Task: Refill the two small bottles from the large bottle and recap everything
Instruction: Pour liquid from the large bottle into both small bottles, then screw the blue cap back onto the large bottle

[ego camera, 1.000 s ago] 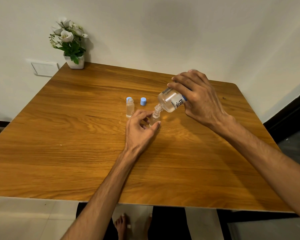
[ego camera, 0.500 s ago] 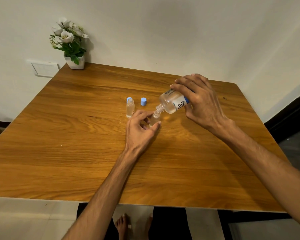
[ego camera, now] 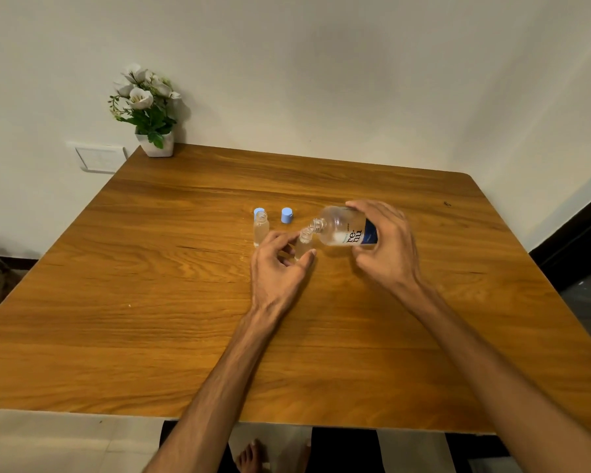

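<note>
Clear liquid shows in the small uncapped glass bottle (ego camera: 260,229) standing at the far left of the group on the brown wooden desk (ego camera: 151,302); it looks filled, judging by the level. Second small clear bottle (ego camera: 303,244) is mid-pour, level not readable. Two light-blue plastic caps lie off: one cap (ego camera: 258,211) just behind the left bottle, the other cap (ego camera: 287,215) to its right. Large bottle's cap is not in view. Left to do, by my read: finish this pour, then cap all three.

Grip: left hand (ego camera: 280,268) pinches the second small bottle between thumb and fingertips, steadying it upright on the desk. Right hand (ego camera: 386,247) wraps the large clear bottle with dark-blue label (ego camera: 347,230), tipped almost flat, neck pointing left, mouth at the small bottle's mouth.
</note>
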{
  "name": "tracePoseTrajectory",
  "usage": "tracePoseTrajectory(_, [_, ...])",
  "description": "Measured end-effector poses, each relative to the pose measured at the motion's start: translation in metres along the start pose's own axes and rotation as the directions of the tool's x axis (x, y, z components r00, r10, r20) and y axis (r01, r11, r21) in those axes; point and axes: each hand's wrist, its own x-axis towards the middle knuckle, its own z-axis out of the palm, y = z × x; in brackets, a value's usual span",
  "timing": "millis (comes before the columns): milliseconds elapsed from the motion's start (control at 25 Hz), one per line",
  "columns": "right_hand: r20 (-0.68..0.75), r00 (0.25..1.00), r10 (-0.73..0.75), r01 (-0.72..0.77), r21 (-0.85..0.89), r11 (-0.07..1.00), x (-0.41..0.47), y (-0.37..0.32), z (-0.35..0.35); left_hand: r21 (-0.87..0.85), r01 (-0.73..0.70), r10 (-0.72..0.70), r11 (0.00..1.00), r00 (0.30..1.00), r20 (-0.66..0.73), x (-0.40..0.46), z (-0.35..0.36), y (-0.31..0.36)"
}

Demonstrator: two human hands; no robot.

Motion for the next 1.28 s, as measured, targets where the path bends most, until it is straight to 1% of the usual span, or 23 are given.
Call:
tracePoseTrajectory(80, [0.009,0.993,0.121,-0.121,0.15,0.981,-0.008,-0.003,0.011,0.081,0.002,-0.001,0.997,1.0,-0.019,0.005,0.002,-0.001])
tracePoseTrajectory(200, [0.003,0.966,0.257,-0.243,0.336,0.91,-0.01,-0.01,0.018,0.181,-0.002,0.009,0.983,0.999,-0.035,0.012,0.003,0.0])
tracePoseTrajectory(360, [0.055,0.876,0.479,-0.44,0.494,0.749,0.0,-0.009,0.019,0.257,-0.013,0.024,0.966,0.999,-0.04,0.017,0.009,0.003])
tracePoseTrajectory(440, [0.076,0.848,0.525,-0.469,0.568,0.676,0.001,-0.005,0.02,0.279,-0.019,0.03,0.96,0.999,-0.035,0.017,0.012,0.004])
tracePoseTrajectory(520, [0.073,0.841,0.536,-0.462,0.611,0.643,-0.001,-0.001,0.02,0.29,-0.033,0.044,0.956,0.999,-0.03,0.016,0.014,0.003])
tracePoseTrajectory(840, [0.063,0.838,0.542,-0.448,0.647,0.617,-0.016,0.007,0.02,0.256,0.016,-0.011,0.966,1.0,-0.022,0.011,0.016,0.003])
tracePoseTrajectory(1000, [0.08,0.842,0.534,-0.456,0.635,0.624,-0.023,0.007,0.021,0.263,0.1,-0.106,0.96,0.994,0.008,-0.002,0.014,0.009])
tracePoseTrajectory(1080, [0.095,0.838,0.537,-0.468,0.632,0.618,-0.025,0.005,0.02,0.278,0.139,-0.131,0.951,0.99,-0.045,-0.018,0.012,0.016])
tracePoseTrajectory(1120, [0.101,0.836,0.539,-0.472,0.633,0.614,-0.026,0.004,0.019,0.288,0.131,-0.11,0.949,0.99,-0.085,-0.028,0.011,0.021])
tracePoseTrajectory(1200, [0.108,0.836,0.538,-0.48,0.619,0.622,-0.028,-0.001,0.016,0.282,0.048,-0.012,0.958,0.992,-0.127,-0.045,0.011,0.031])
tracePoseTrajectory(1280, [0.123,0.84,0.529,-0.48,0.623,0.618,-0.029,-0.004,0.013,0.209,-0.054,0.066,0.976,0.997,-0.049,-0.052,0.016,0.041])
